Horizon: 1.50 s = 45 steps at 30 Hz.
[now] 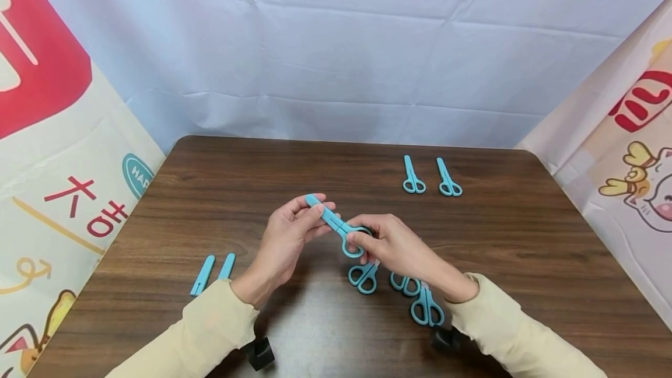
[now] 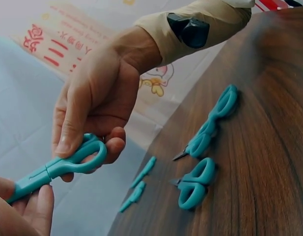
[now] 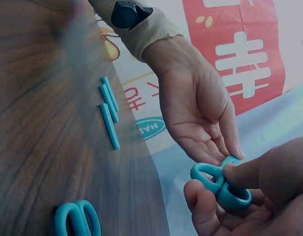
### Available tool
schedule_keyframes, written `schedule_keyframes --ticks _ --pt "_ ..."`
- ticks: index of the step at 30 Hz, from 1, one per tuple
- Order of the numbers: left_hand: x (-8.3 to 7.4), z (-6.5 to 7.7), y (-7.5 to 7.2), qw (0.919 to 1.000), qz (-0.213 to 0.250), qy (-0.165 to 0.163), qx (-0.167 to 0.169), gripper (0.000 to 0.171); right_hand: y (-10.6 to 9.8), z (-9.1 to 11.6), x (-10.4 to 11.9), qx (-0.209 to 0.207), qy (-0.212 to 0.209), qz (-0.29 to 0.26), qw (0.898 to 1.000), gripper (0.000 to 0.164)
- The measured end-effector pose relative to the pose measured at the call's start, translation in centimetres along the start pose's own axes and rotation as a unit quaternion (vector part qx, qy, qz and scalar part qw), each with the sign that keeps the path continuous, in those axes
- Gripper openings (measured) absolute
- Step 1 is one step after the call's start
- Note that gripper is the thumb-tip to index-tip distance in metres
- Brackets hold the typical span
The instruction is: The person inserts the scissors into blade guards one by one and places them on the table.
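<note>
Above the middle of the table, both hands hold one pair of light-blue scissors (image 1: 342, 230) with its blade cover on. My left hand (image 1: 286, 241) pinches the covered blade end between thumb and fingers. At the other end, my right hand (image 1: 396, 247) grips the finger loops, its thumb on the handle (image 3: 230, 177). Below the right hand lie three scissors with blue handles (image 1: 427, 308); bare blades (image 2: 179, 155) show on some in the left wrist view. Loose blue blade covers (image 1: 202, 276) lie beside the left forearm, partly hidden by the sleeve; three show in the right wrist view (image 3: 109, 125).
Two covered scissors (image 1: 413, 175) (image 1: 448, 178) lie side by side at the back right of the brown wooden table (image 1: 294, 168). A pale cloth (image 1: 336, 63) hangs behind it, with printed banners (image 1: 63, 191) at the sides.
</note>
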<state>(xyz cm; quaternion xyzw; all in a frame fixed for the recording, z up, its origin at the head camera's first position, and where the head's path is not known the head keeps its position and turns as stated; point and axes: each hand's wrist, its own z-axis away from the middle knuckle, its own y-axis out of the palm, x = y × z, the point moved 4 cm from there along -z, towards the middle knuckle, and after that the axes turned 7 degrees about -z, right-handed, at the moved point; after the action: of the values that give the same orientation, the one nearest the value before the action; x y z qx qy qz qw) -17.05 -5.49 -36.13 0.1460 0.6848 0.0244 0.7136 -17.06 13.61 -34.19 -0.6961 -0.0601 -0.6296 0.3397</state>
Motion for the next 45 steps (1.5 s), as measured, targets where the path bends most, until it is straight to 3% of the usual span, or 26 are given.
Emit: schedule_keyframes --ticks 9,18,28,36,45 --pt "-0.6 0.3 -0.7 0.9992 -0.040 0.003 0.003 0.032 -1.2 -0.9 0.0 -0.026 -0.012 0.005 1.000 0.017" --pt "-1.2 0.5 -2.4 0.9981 -0.062 0.000 -0.003 0.031 -3.3 -1.8 -0.2 -0.057 -0.012 0.005 0.998 0.020" --pt "-2.3 1.3 -5.7 0.9953 -0.094 -0.007 -0.025 0.034 -5.4 -3.3 -1.5 -0.080 0.031 -0.038 0.996 0.030" --pt "-3.1 2.2 -8.2 0.9916 -0.125 -0.016 -0.028 0.039 -7.0 -4.2 -3.0 -0.119 0.049 -0.019 0.992 0.031" --pt "-3.4 3.6 -11.0 0.9858 -0.163 -0.033 -0.024 0.045 -9.2 -5.4 -4.8 -0.160 0.101 0.011 0.982 0.035"
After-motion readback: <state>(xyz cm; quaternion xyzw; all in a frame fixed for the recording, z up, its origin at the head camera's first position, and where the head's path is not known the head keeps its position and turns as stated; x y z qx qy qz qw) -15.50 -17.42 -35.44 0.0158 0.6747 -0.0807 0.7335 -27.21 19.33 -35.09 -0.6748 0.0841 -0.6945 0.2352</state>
